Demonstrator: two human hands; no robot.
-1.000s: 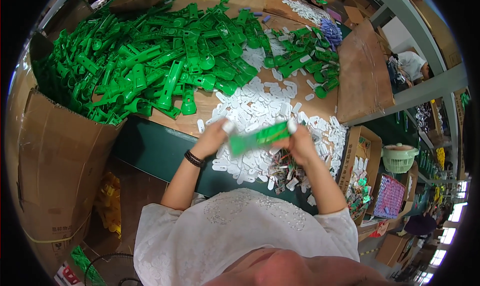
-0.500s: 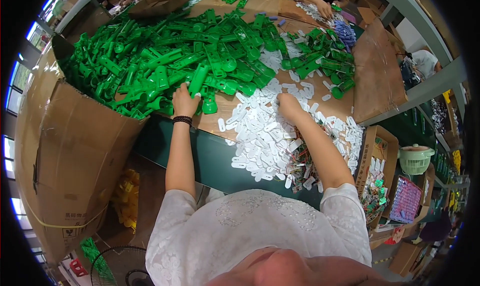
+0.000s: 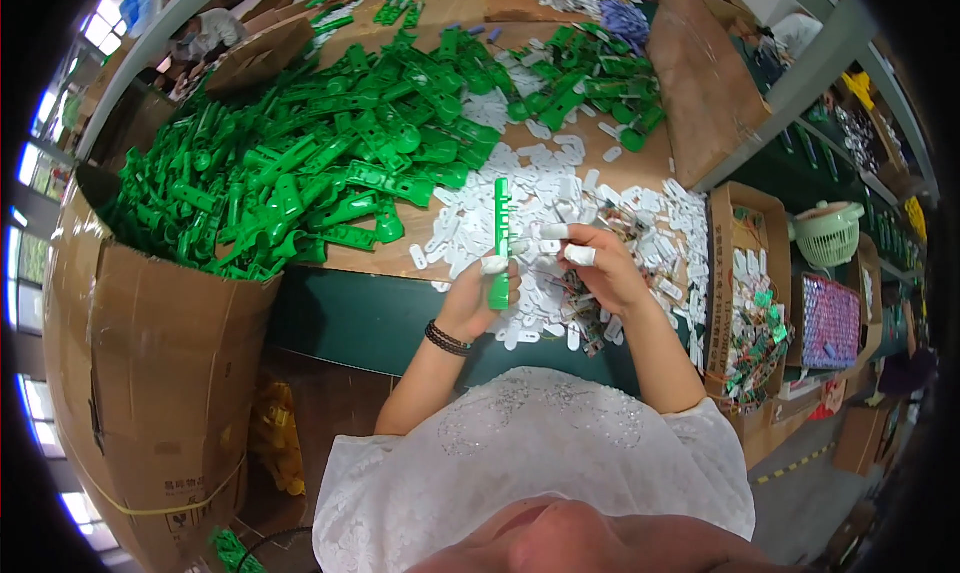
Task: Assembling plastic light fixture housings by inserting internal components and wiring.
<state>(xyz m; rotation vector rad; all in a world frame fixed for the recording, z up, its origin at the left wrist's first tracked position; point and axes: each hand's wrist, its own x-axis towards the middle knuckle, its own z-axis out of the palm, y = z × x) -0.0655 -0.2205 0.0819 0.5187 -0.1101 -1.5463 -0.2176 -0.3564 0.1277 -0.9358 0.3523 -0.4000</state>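
My left hand (image 3: 472, 301) is closed round the lower part of a long, narrow green plastic shell (image 3: 502, 208), held edge-on to me above the white pile. Just to its right, my right hand (image 3: 612, 270) pinches a small white plastic piece (image 3: 549, 246) between thumb and fingers, close beside the shell but apart from it. White coverings show on some of my fingertips. Under both hands spreads a pile of small white oblong pieces (image 3: 470, 223). A large heap of similar green shells (image 3: 340, 143) lies to the far left.
A tall cardboard box (image 3: 160, 363) stands against the table at left. Green parts with wires (image 3: 590, 83) lie at the back right, near a cardboard panel (image 3: 705, 68). To the right are a carton of wired parts (image 3: 745, 273) and a pale green basket (image 3: 828, 235). Other people work across the table.
My left hand has brought a green shell from the heap toward me and to the right. My right hand has lifted a white piece off the pile and come nearer the shell.
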